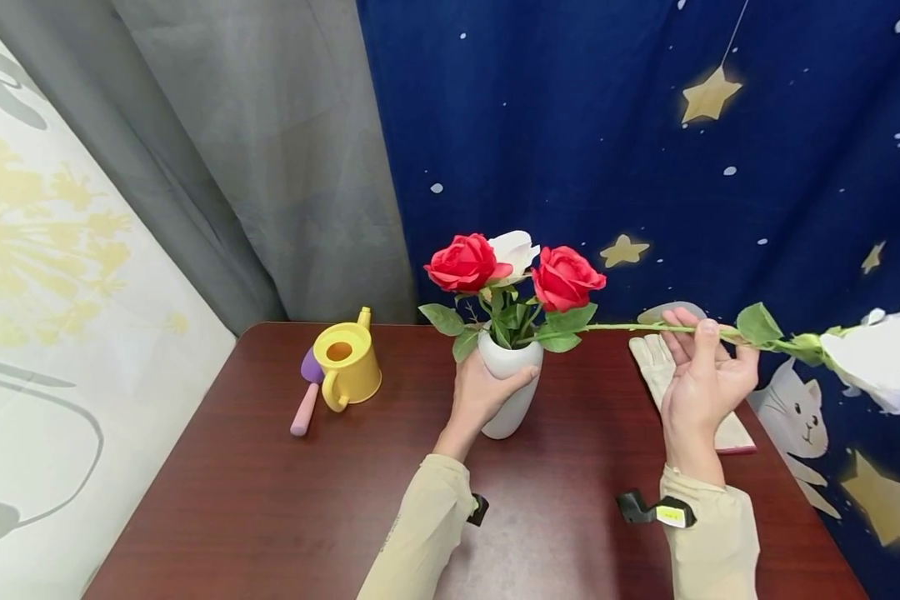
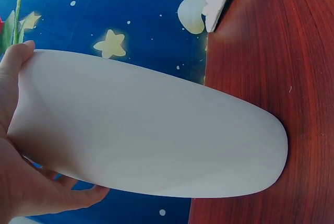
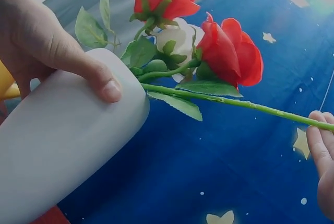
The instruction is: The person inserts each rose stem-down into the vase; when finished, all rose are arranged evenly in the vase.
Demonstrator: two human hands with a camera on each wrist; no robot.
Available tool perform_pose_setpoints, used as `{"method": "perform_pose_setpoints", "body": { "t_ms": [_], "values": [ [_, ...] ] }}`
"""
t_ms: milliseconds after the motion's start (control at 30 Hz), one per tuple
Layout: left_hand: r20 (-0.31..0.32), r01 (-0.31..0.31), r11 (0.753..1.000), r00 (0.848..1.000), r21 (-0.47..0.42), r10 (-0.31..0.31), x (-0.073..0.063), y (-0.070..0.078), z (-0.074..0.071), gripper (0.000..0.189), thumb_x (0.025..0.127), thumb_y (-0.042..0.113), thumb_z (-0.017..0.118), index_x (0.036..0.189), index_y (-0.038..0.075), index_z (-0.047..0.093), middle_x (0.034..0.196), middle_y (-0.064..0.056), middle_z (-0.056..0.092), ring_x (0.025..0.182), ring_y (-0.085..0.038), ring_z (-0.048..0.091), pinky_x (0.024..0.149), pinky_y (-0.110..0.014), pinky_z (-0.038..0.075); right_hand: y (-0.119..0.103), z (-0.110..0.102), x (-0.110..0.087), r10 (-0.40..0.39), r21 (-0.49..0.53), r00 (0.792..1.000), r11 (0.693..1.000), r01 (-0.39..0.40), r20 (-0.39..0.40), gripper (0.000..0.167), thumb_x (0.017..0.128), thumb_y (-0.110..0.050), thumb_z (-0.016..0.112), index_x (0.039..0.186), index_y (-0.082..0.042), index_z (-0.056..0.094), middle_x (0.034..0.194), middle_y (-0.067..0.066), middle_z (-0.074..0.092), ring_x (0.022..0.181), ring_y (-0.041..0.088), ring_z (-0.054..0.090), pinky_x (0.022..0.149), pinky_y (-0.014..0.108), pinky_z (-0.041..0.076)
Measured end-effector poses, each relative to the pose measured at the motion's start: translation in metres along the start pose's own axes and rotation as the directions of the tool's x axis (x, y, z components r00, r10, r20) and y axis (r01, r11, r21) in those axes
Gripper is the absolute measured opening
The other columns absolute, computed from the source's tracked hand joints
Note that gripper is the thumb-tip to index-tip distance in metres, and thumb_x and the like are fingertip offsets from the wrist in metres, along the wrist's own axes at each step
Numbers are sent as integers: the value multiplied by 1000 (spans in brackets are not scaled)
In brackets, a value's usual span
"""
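Observation:
A white vase (image 1: 512, 408) stands on the table, and my left hand (image 1: 483, 392) grips it just under the rim, thumb on the near side. In the left wrist view, that hand's fingers wrap the upper end of the vase (image 2: 151, 130). Two red roses (image 1: 567, 279) and a white rose (image 1: 515, 252) rise from its mouth. Off to the right, my right hand (image 1: 701, 375) pinches the green stem of another white rose (image 1: 881, 358), which lies nearly level. In the right wrist view, this stem (image 3: 261, 108) reaches the vase mouth; leaves hide its end.
A yellow watering can (image 1: 356, 367) stands left of the vase. Beside it lies a small tool with a pink handle (image 1: 305, 410) and purple head. Pale gloves (image 1: 731, 432) lie under the right hand, near the table's right edge. Curtains (image 1: 510, 125) hang behind the table.

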State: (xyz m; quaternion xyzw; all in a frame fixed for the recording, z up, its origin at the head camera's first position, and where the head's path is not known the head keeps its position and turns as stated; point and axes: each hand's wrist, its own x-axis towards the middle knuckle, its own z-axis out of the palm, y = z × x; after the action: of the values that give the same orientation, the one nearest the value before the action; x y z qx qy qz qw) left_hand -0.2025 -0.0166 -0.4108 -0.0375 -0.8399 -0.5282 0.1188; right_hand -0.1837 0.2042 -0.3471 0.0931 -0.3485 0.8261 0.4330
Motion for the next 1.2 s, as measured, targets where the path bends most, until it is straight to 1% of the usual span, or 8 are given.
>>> {"method": "perform_pose_setpoints", "body": {
  "t_ms": [233,433,667,767,933,1033,1133,1200],
  "values": [
    [8,5,1000,1000,-8,-5,0,-1,0,73,67,52,76,125,14,51,100,2,60,84,-14,57,69,-33,49,3,8,-2,3,-106,998,994,3,58,42,87,3,60,126,5,43,87,29,64,77,33,67,71,36,52],
    [9,1,1000,1000,-12,-1,1,0,-1,76,67,51,76,127,14,50,101,2,60,85,-15,57,69,-34,49,10,15,-5,4,-199,992,980,21,128,36,87,1,61,119,8,47,88,28,65,78,31,67,71,34,53],
    [12,4,1000,1000,-19,-3,-1,-1,-1,72,67,51,76,123,13,52,99,2,61,84,-15,57,68,-33,49,12,33,-25,24,-264,958,963,54,286,28,87,8,57,114,11,50,88,27,66,78,27,68,71,32,53],
    [17,6,1000,1000,-11,-6,-3,-1,-2,69,67,51,77,121,14,53,98,2,61,83,-15,57,67,-33,49,14,35,-33,30,-313,945,947,78,325,28,87,10,56,114,9,52,88,26,66,78,24,68,72,30,52],
    [16,-4,1000,1000,-8,4,-6,-2,-2,70,67,49,77,122,14,52,100,2,61,84,-15,57,68,-34,49,26,27,-36,71,-424,938,902,85,340,23,86,6,60,109,4,58,90,20,68,82,21,67,74,29,52],
    [13,-15,1000,1000,-16,15,-5,-2,-1,71,67,49,77,124,14,51,102,2,60,85,-15,57,70,-34,49,30,25,-37,100,-484,940,872,74,325,19,85,4,63,103,3,62,92,13,69,84,17,66,74,25,51],
    [10,-21,1000,1000,-15,22,-3,-2,-1,71,67,50,76,124,15,51,102,2,60,86,-15,57,70,-34,49,30,26,-38,123,-504,940,862,58,319,16,82,6,65,98,6,63,90,7,66,81,13,64,71,20,50],
    [8,-24,1000,1000,-15,25,-2,-3,-1,71,67,50,76,124,15,51,102,2,60,86,-15,57,70,-34,49,26,31,-39,134,-509,932,859,60,337,15,81,8,65,94,12,60,86,6,63,75,11,62,67,18,49]
  ]
}}
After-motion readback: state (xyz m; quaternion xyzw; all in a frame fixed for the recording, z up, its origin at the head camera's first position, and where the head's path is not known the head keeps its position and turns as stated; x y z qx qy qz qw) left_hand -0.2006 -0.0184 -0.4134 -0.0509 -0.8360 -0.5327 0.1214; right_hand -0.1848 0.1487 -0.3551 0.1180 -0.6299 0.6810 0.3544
